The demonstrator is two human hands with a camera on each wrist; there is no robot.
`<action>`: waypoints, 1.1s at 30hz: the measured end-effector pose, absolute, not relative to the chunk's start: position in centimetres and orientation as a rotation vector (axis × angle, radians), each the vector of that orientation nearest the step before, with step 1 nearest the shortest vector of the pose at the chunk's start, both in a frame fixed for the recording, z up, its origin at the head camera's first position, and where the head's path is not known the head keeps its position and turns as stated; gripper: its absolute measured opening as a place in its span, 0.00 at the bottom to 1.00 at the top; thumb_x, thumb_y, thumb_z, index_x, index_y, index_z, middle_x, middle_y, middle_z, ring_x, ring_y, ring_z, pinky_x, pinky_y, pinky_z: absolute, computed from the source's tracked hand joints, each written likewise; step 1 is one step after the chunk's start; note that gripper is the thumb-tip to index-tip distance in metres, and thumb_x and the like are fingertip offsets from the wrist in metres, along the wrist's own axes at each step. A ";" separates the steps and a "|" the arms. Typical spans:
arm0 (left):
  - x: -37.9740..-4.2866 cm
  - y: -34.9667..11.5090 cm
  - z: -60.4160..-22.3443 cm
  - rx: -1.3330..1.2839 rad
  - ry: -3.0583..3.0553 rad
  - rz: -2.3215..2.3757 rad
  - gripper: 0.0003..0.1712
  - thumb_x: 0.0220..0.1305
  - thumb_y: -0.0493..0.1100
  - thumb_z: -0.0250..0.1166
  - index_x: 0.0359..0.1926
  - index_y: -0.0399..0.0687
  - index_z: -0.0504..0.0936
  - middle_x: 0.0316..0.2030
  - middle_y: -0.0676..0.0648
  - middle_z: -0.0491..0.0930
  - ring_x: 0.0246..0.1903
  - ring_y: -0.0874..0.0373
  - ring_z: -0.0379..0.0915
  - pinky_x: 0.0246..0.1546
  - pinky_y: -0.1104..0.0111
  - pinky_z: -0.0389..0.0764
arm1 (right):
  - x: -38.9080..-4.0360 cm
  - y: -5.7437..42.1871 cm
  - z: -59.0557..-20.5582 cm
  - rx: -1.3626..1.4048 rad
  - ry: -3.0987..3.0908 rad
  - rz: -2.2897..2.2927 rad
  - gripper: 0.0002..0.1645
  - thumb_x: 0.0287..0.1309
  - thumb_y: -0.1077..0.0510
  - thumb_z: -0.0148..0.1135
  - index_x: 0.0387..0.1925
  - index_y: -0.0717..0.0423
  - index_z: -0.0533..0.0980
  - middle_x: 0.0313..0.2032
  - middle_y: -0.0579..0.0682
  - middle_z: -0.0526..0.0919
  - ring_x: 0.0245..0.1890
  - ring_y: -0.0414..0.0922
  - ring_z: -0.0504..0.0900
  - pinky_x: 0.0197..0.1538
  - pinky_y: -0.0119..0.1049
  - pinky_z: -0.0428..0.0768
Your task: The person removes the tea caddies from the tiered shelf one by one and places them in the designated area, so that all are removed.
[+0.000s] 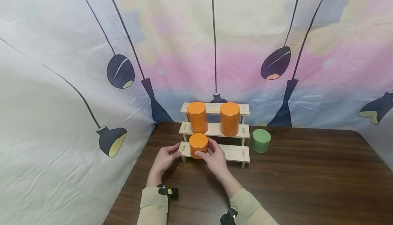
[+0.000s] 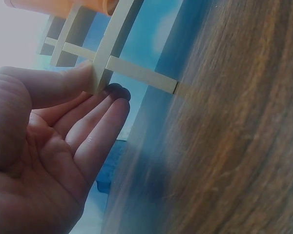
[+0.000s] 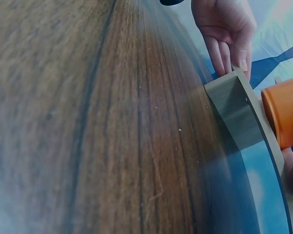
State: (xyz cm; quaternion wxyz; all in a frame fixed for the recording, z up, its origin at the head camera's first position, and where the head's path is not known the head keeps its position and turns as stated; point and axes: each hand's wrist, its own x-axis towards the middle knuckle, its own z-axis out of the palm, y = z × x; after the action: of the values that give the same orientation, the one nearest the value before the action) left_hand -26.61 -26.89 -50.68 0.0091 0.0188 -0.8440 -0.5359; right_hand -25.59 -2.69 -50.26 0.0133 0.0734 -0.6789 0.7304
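Observation:
A three-tier wooden step rack (image 1: 234, 152) stands on the table, and my left hand (image 1: 163, 159) pinches the left end of its lowest tier. In the left wrist view the thumb lies on the board's end (image 2: 101, 73), with the fingers stretched beneath. My right hand (image 1: 216, 159) grips a short orange canister (image 1: 199, 144) upright at the left part of that lowest tier, thumb in front and fingers around its right side. The right wrist view shows the orange canister (image 3: 285, 114) low over the board, with only a bit of the right hand visible.
Two taller orange canisters, one on the left (image 1: 198, 121) and one on the right (image 1: 229, 122), stand on the middle tier. A short green canister (image 1: 261, 141) sits on the dark wooden table (image 1: 307, 177) right of the rack. A lamp-patterned cloth (image 1: 184, 47) hangs behind.

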 end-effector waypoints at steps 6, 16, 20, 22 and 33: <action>-26.6 -26.9 -50.6 0.063 -2.635 -1.678 0.27 0.72 0.38 0.69 0.70 0.43 0.81 0.68 0.42 0.80 0.69 0.43 0.75 0.73 0.44 0.69 | -25.6 -2.0 -50.3 0.268 -2.123 2.297 0.46 0.58 0.56 0.83 0.74 0.58 0.71 0.70 0.59 0.77 0.73 0.56 0.74 0.75 0.50 0.70; -26.6 -26.9 -50.7 0.055 -2.625 -1.677 0.27 0.71 0.37 0.69 0.70 0.44 0.81 0.67 0.42 0.80 0.68 0.45 0.76 0.73 0.47 0.70 | -25.3 -0.8 -50.3 0.257 -2.157 2.327 0.47 0.57 0.56 0.84 0.73 0.61 0.72 0.69 0.60 0.77 0.71 0.58 0.75 0.74 0.52 0.72; -26.5 -26.9 -50.6 0.053 -2.621 -1.678 0.27 0.71 0.36 0.70 0.70 0.43 0.81 0.67 0.42 0.80 0.68 0.44 0.76 0.73 0.46 0.70 | -25.2 -0.4 -50.3 0.259 -2.162 2.331 0.47 0.56 0.57 0.84 0.73 0.61 0.72 0.70 0.60 0.77 0.71 0.58 0.75 0.74 0.51 0.72; -26.5 -26.9 -50.7 0.050 -2.624 -1.681 0.27 0.71 0.36 0.69 0.70 0.43 0.81 0.67 0.42 0.80 0.68 0.44 0.75 0.73 0.46 0.70 | -25.2 -0.2 -50.4 0.261 -2.170 2.331 0.47 0.56 0.57 0.84 0.73 0.60 0.72 0.70 0.59 0.77 0.71 0.57 0.75 0.74 0.51 0.72; -26.6 -27.0 -50.8 0.064 -2.638 -1.667 0.26 0.72 0.37 0.69 0.69 0.44 0.82 0.68 0.43 0.80 0.71 0.41 0.71 0.75 0.44 0.66 | -25.0 1.1 -50.2 0.324 -2.234 2.337 0.48 0.55 0.56 0.85 0.74 0.58 0.72 0.70 0.56 0.77 0.72 0.56 0.75 0.71 0.46 0.75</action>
State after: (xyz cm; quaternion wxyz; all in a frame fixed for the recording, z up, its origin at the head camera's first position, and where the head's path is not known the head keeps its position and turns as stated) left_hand -26.59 -26.99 -50.79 0.0102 0.0204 -0.8451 -0.5341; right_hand -24.96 1.12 -50.25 -0.0541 0.0997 -0.6865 0.7182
